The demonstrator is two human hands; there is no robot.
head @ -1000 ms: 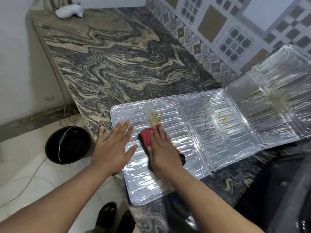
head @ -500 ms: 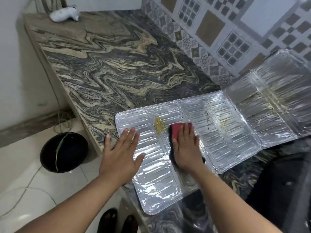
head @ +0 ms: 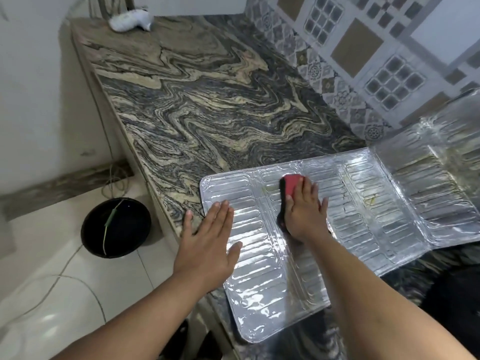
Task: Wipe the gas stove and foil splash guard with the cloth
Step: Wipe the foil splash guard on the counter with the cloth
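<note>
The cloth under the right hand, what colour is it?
The cloth is red with a dark edge, seen in the head view.

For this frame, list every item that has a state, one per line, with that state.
foil splash guard: unfolded flat on the countertop, near corner past the edge, yellowish marks left on right panels
cloth: red, pressed on the foil
right hand: flat on the cloth
left hand: open, fingers on the foil's left edge
black bucket: on the floor, upright
</note>
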